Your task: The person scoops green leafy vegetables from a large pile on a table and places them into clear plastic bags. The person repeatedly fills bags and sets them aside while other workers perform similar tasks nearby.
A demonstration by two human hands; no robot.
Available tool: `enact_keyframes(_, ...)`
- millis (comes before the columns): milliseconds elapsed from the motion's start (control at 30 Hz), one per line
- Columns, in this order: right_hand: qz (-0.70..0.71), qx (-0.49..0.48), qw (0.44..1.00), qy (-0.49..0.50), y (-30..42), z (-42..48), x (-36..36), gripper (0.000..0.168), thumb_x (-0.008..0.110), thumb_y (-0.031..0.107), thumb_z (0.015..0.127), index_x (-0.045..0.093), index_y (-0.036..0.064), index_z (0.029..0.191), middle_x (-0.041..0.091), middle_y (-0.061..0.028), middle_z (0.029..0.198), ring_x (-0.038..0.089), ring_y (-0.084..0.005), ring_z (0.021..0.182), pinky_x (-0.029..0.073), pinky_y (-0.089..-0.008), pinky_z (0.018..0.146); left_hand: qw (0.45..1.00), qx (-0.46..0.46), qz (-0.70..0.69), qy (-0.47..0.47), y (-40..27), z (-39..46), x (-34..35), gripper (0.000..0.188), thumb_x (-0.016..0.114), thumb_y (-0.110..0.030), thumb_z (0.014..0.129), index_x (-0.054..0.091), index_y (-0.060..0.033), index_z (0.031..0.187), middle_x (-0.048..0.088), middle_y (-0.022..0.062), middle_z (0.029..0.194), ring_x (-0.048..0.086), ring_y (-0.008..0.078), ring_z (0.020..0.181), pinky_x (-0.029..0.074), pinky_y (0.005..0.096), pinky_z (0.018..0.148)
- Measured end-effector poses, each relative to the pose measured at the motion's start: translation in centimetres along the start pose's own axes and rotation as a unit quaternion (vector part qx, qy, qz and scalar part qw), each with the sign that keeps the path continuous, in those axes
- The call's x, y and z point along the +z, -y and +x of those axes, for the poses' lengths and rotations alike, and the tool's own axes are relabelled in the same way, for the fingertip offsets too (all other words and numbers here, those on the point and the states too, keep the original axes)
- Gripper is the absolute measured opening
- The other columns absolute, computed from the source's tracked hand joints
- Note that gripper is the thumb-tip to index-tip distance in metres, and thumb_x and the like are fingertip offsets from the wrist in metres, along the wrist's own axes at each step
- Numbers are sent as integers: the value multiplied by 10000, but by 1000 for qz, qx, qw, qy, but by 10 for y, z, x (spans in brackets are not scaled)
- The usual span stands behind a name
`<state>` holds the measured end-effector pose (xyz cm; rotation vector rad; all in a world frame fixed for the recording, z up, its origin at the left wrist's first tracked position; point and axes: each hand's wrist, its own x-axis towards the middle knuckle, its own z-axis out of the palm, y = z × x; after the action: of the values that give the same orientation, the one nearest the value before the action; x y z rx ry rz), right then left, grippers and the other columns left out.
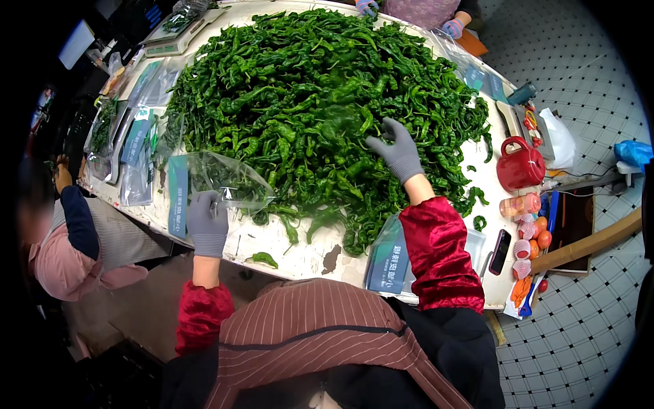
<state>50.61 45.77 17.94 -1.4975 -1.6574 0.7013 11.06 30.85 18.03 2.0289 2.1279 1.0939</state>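
Note:
A large heap of wrinkled green peppers (306, 97) covers most of the white table (250, 255). My left hand (208, 220), in a grey knit glove, grips the edge of a clear plastic bag (230, 176) with a teal printed panel. The bag stands partly open at the near left of the heap, and peppers show through its film. Over the right part of the heap, my right hand (401, 153) in a matching glove has its thumb and fingers spread, with nothing in it. Some peppers to the left of that hand look blurred.
Printed bags (386, 266) lie by my right forearm. A red mug (520, 163), phone (499, 251) and tomatoes (543, 239) line the right edge. Weighing scale (173, 41) stands far left. A co-worker (87, 240) is at left; another's gloved hand (452, 28) is across the table.

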Motion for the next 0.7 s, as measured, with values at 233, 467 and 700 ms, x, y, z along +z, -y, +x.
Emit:
enact_keyframes(233, 187, 62, 961, 195, 76, -57, 95, 842, 807, 399, 699, 434, -21, 1326, 570, -167, 1181, 603, -227, 984, 498, -347, 840, 995, 26, -90, 28, -20, -7, 12, 107, 671, -81, 806, 646, -54, 907, 640, 118, 871, 618, 295, 818, 490, 357, 717)
enact_keyframes(467, 98, 30, 981, 164, 54, -96, 156, 275, 656, 186, 811, 642, 82, 1065, 676, -129, 794, 660, -270, 727, 517, -355, 699, 973, -104, -201, 44, -33, -16, 22, 88, 623, -51, 837, 621, -32, 923, 623, 92, 825, 618, 216, 745, 488, 325, 668)
enact_keyframes(700, 51, -93, 982, 157, 97, -115, 144, 465, 729, 243, 748, 558, 109, 1160, 611, -116, 1053, 621, -309, 907, 509, -383, 737, 860, -280, -418, 89, -3, -31, 25, 206, 541, -43, 866, 548, -21, 1071, 573, 45, 828, 558, 139, 717, 468, 244, 662)
